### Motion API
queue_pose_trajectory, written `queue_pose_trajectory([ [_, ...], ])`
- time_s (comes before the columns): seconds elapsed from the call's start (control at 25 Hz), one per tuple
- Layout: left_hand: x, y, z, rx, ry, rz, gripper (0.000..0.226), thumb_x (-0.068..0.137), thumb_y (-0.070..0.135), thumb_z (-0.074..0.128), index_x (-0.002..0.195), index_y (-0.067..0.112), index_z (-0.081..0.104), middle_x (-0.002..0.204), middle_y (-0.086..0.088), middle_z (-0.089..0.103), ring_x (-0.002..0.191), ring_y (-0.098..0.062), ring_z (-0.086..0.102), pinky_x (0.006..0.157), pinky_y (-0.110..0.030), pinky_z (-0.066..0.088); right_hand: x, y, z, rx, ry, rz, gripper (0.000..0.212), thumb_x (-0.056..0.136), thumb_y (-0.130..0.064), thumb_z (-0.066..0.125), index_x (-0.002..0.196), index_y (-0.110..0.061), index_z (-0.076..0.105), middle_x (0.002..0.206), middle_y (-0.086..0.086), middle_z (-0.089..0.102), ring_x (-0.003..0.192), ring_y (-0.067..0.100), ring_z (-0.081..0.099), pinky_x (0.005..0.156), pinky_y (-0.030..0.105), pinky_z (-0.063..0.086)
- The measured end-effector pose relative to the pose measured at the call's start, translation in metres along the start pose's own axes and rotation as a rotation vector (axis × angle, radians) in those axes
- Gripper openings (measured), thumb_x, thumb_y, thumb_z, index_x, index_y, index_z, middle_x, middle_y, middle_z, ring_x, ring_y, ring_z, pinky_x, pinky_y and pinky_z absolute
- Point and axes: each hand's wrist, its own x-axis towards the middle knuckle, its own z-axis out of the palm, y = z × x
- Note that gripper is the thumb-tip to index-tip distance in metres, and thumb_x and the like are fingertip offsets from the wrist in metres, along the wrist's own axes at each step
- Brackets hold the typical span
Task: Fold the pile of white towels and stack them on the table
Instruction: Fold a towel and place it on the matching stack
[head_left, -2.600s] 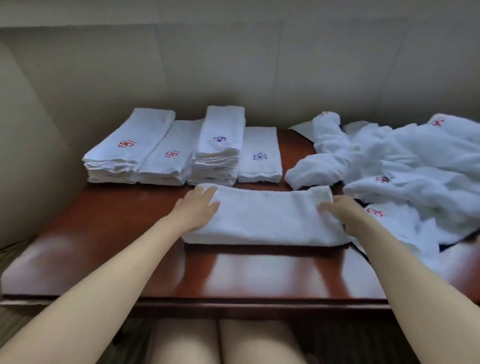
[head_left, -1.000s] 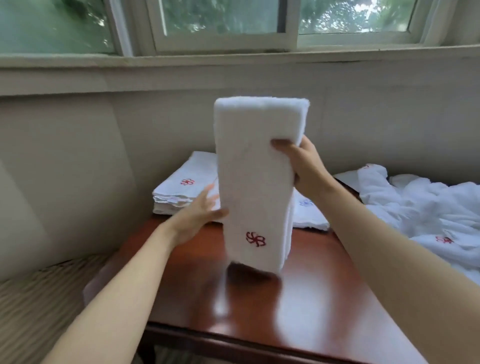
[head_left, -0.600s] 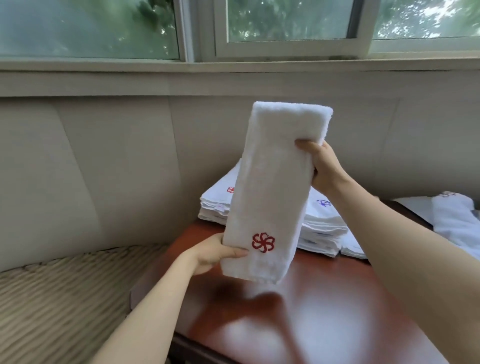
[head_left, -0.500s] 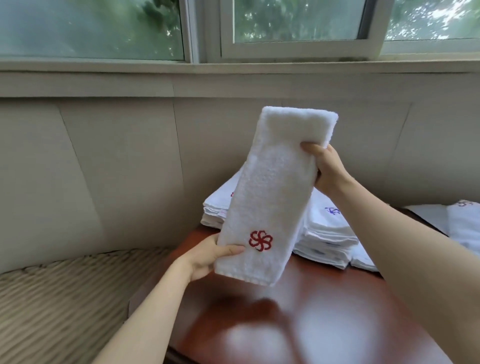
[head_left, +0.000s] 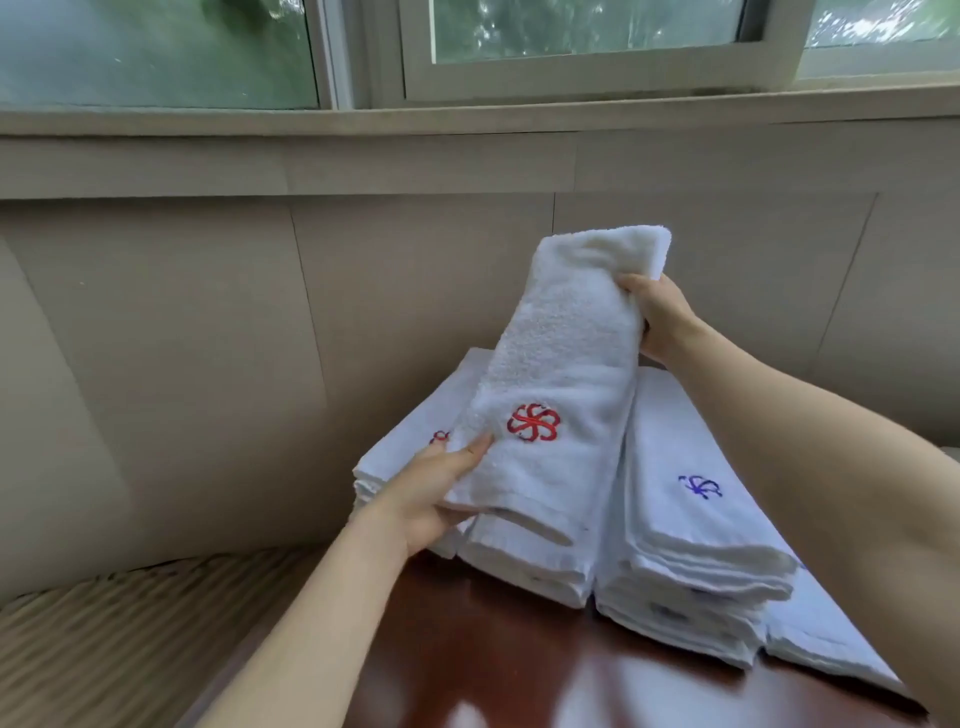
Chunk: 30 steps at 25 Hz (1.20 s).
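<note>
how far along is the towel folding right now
Done: several folded stacks sit on the table. In hand: a folded towel with a red emblem, gripped by the left hand and right hand, tilted over the red-emblem stack. Left: laying it flat; the unfolded pile is out of view.

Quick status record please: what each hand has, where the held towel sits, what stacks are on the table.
held item: folded towel with red logo, tilted, near end low over a stack
left hand: grips towel's near end
right hand: grips towel's far end
stack under it: red-logo stack
to its left: second red-logo stack, mostly hidden
to its right: blue-logo stack
table: dark glossy wood
release: not yet
</note>
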Motion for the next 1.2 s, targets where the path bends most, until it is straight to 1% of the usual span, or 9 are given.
queue_pose_trajectory([
  [0.16, 0.053, -0.042, 0.022, 0.258, 0.124, -0.083, 0.029, 0.093, 0.007, 0.056, 0.121, 0.003, 0.053, 0.112, -0.015, 0.065, 0.085, -0.02, 0.066, 0.072, -0.031, 0.055, 0.034, 0.087, -0.037, -0.651, 0.171, 0.165, 0.08, 0.091, -0.025, 0.061, 0.151, -0.011, 0.011, 0.147, 0.017, 0.036, 0.13, 0.034, 0.041, 0.104, 0.042, 0.04],
  [0.28, 0.065, -0.068, 0.021, 0.552, 0.232, 0.041, 0.041, 0.094, 0.012, 0.053, 0.127, 0.022, 0.031, 0.112, 0.003, 0.055, 0.105, -0.018, 0.056, 0.089, -0.032, 0.049, 0.026, 0.162, -0.043, -1.138, 0.041, 0.138, 0.062, 0.092, -0.023, 0.053, 0.146, -0.009, 0.025, 0.144, 0.022, 0.037, 0.131, 0.037, 0.038, 0.102, 0.036, 0.036],
  [0.4, 0.062, -0.072, 0.017, 0.531, 0.221, 0.146, 0.04, 0.095, 0.012, 0.05, 0.126, 0.031, 0.034, 0.107, 0.015, 0.053, 0.107, -0.013, 0.055, 0.087, -0.026, 0.047, 0.031, 0.159, -0.04, -1.212, 0.052, 0.082, 0.05, 0.093, -0.018, 0.045, 0.14, -0.006, 0.035, 0.14, 0.024, 0.039, 0.129, 0.037, 0.038, 0.101, 0.036, 0.035],
  [0.6, 0.055, -0.075, 0.019, 0.554, 0.226, 0.137, 0.035, 0.096, 0.012, 0.047, 0.129, 0.023, 0.041, 0.12, 0.006, 0.058, 0.103, -0.005, 0.054, 0.078, -0.018, 0.045, 0.008, 0.15, -0.03, -1.515, -0.054, 0.004, 0.042, 0.096, -0.022, 0.036, 0.137, -0.013, 0.04, 0.142, 0.018, 0.035, 0.13, 0.035, 0.035, 0.102, 0.042, 0.033],
  [0.68, 0.053, -0.072, 0.027, 0.915, 0.296, 0.145, 0.049, 0.097, 0.02, 0.045, 0.142, 0.021, 0.025, 0.124, -0.001, 0.051, 0.107, -0.017, 0.053, 0.08, -0.027, 0.044, -0.009, 0.146, -0.019, -1.646, -0.185, 0.037, 0.041, 0.099, -0.028, 0.029, 0.137, -0.016, 0.039, 0.142, 0.015, 0.036, 0.131, 0.033, 0.033, 0.104, 0.046, 0.029],
  [0.8, 0.041, -0.076, 0.041, 1.723, 0.474, 0.321, 0.064, 0.098, 0.024, 0.04, 0.151, 0.026, 0.004, 0.138, -0.011, 0.034, 0.127, -0.029, 0.037, 0.098, -0.036, 0.034, -0.041, 0.139, -0.012, -1.666, -0.206, -0.043, 0.038, 0.098, -0.034, 0.032, 0.131, -0.017, 0.043, 0.133, 0.013, 0.043, 0.126, 0.031, 0.038, 0.1, 0.045, 0.03],
  [0.88, 0.037, -0.084, 0.047, 1.92, 0.352, 0.385, 0.06, 0.095, 0.019, 0.039, 0.15, 0.026, 0.015, 0.149, -0.008, 0.024, 0.137, -0.026, 0.025, 0.108, -0.037, 0.023, -0.081, 0.143, -0.013, -1.667, -0.272, -0.122, 0.034, 0.098, -0.032, 0.033, 0.124, -0.015, 0.047, 0.128, 0.013, 0.046, 0.123, 0.031, 0.042, 0.096, 0.044, 0.033],
  [1.04, 0.033, -0.073, 0.068, 2.031, 0.267, 0.302, 0.044, 0.092, 0.022, 0.045, 0.136, 0.025, 0.042, 0.136, 0.0, 0.046, 0.128, -0.021, 0.042, 0.109, -0.038, 0.024, -0.145, 0.105, -0.033, -1.496, -0.46, -0.151, 0.031, 0.096, -0.011, 0.04, 0.121, -0.012, 0.058, 0.12, 0.013, 0.059, 0.115, 0.03, 0.054, 0.089, 0.034, 0.044],
  [1.2, 0.011, -0.066, 0.146, 1.722, 0.151, 0.321, 0.037, 0.088, 0.014, 0.049, 0.124, 0.024, 0.056, 0.132, -0.002, 0.055, 0.123, -0.021, 0.049, 0.101, -0.031, 0.032, -0.191, 0.024, -0.121, -1.274, -0.144, -0.045, 0.031, 0.09, -0.01, 0.047, 0.113, -0.016, 0.067, 0.112, 0.013, 0.067, 0.105, 0.032, 0.06, 0.089, 0.039, 0.05],
])
